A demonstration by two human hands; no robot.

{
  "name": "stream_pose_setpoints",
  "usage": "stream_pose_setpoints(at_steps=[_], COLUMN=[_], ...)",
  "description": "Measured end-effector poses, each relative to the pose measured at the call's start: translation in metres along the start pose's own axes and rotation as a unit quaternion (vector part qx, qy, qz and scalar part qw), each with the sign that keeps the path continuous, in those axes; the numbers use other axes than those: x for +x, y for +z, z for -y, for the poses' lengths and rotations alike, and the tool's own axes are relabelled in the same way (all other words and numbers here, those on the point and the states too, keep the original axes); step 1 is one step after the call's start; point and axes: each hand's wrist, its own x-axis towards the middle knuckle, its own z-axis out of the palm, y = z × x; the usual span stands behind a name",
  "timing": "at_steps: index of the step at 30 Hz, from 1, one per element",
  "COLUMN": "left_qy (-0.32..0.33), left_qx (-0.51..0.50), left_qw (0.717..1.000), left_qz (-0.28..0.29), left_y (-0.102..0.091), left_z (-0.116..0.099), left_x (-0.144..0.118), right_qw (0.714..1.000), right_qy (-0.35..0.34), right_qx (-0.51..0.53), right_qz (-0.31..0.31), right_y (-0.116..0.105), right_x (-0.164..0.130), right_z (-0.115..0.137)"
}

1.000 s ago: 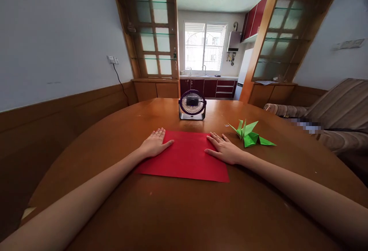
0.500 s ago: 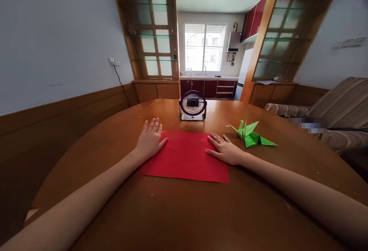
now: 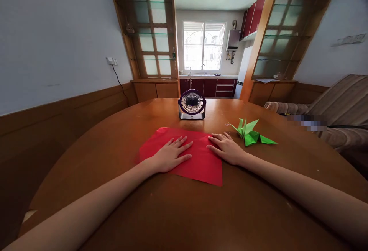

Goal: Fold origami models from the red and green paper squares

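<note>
Two hands [image 3: 166, 158] [image 3: 229, 149], fingers [image 3: 184, 158] splayed on red paper [image 3: 199, 168], fan [image 3: 192, 102] beyond, green origami [image 3: 251, 138] at right

Red sheet [image 3: 201, 164]: smooth matt paper. Tabletop [image 3: 184, 212]: glossy wood. Green origami [image 3: 252, 138]: creased paper. Armchair [image 3: 342, 99]: matt cloth.

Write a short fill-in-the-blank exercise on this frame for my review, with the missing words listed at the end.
1. The left hand lies on a paper sheet coloured ____.
2. Near the right hand sits folded paper coloured ____.
3. Beyond the paper sheet, on the table, stands a small ____.

Missing words: red; green; fan.
</note>
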Motion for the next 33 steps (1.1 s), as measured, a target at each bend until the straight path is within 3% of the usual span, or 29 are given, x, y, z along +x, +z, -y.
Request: stream_pose_setpoints(at_steps=[6,11,15,18,25,33], left_qy=[-0.037,-0.074,-0.028,0.024,0.040,0.059], left_qx=[0.000,0.058,0.076,0.053,-0.026,-0.058], left_qw=[0.999,0.993,0.989,0.991,0.998,0.996], left_qz=[-0.008,-0.066,-0.122,-0.123,-0.051,0.037], left_y=[-0.007,-0.010,-0.011,-0.009,-0.006,-0.007], left_z=[0.037,0.046,0.035,0.017,-0.027,-0.030], left_x=[-0.004,-0.005,-0.006,-0.008,-0.015,-0.018], right_qw=[0.996,0.990,0.979,0.974,0.986,0.986], right_qy=[-0.064,-0.113,-0.168,-0.187,-0.133,-0.133], right_qx=[0.003,0.030,0.103,0.130,0.090,0.090], right_qz=[-0.064,-0.073,-0.045,0.007,-0.038,-0.046], right_y=[-0.006,-0.010,-0.010,-0.009,-0.008,-0.007], right_x=[-0.002,-0.002,-0.002,-0.002,-0.002,-0.002], right_z=[0.002,0.001,-0.001,0.000,0.001,0.000])
